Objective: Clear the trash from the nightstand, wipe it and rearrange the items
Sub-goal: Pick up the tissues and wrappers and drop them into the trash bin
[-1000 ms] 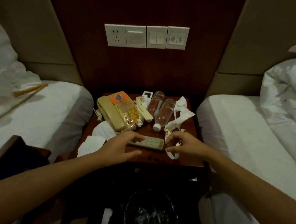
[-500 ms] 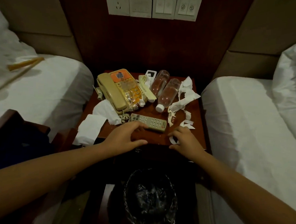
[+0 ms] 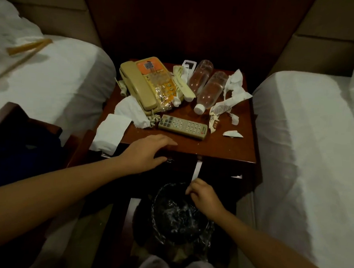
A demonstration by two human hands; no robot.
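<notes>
The wooden nightstand [image 3: 222, 144] carries a beige phone [image 3: 141, 85], a remote [image 3: 182, 127], two empty plastic bottles [image 3: 200, 76] lying on their sides, torn white paper [image 3: 233, 93], a small scrap [image 3: 232, 133] and white tissues [image 3: 110, 132] at its left edge. My left hand [image 3: 148, 153] rests flat on the front edge, fingers straight. My right hand [image 3: 203, 196] is lower, over the black-lined trash bin [image 3: 180, 216], fingers curled and pinching a white paper strip [image 3: 197, 169] that runs up from it.
A white bed [image 3: 62, 76] flanks the nightstand on the left and another bed [image 3: 305, 140] on the right. A dark wooden chair [image 3: 18, 135] stands at the left. The bin sits on the floor right in front of the nightstand.
My right hand took a paper strip from the nightstand's front edge and dropped down over the bin. My left hand slid back from the remote to the front edge.
</notes>
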